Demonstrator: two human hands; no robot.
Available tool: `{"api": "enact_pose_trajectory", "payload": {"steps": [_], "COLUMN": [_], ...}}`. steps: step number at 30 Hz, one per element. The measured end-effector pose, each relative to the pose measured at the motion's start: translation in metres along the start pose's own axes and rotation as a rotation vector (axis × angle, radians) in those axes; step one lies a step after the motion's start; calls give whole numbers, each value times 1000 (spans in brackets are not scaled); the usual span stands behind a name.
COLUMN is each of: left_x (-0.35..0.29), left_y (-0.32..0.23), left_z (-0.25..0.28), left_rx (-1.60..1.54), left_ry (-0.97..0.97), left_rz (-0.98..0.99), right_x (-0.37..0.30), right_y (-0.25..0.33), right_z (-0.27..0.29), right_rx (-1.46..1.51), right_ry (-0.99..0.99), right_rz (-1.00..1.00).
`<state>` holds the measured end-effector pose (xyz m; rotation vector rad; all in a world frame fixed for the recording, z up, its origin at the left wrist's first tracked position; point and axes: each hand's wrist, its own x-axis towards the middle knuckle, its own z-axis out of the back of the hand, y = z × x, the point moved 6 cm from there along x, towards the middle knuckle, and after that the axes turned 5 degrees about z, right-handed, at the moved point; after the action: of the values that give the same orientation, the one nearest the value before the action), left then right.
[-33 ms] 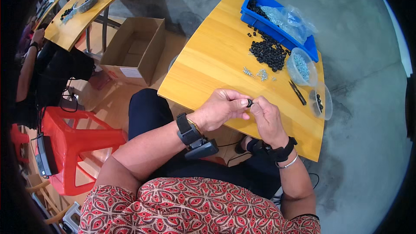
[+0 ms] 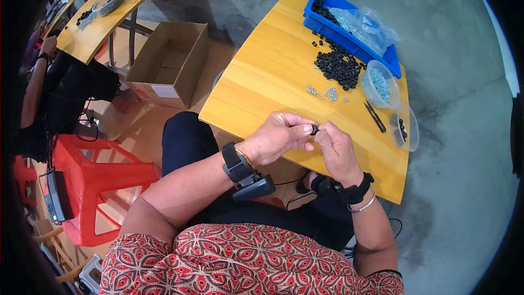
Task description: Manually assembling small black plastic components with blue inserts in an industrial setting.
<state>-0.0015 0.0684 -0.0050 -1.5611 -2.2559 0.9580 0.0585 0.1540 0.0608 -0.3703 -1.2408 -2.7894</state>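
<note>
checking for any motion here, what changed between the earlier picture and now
Nothing visibly changed. The left hand and right hand are pinched together on the small black part above the near edge of the wooden table, as before. The pile of black parts, blue tray, clear bowls and dark tool lie where they were.
</note>
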Motion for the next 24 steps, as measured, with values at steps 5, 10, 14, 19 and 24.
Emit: {"api": "enact_pose_trajectory", "payload": {"steps": [5,10,14,19,24], "left_x": [-1,2,2,1,1], "left_y": [-3,-1,-1,-2,-3], "left_z": [-3,0,2,2,1], "left_rx": [-49,-4,-51,-84,-96], "left_ry": [77,49,105,133,121], "left_rz": [-48,-50,-77,-92,-63], "right_x": [-6,-9,-8,-10,-11], "right_y": [-18,-25,-26,-24,-27], "right_z": [-7,-11,-13,-22,-22], "right_rx": [222,453,502,616,621], "right_ry": [-10,40,61,9,12], "right_rz": [-138,-307,-344,-327,-308]}}
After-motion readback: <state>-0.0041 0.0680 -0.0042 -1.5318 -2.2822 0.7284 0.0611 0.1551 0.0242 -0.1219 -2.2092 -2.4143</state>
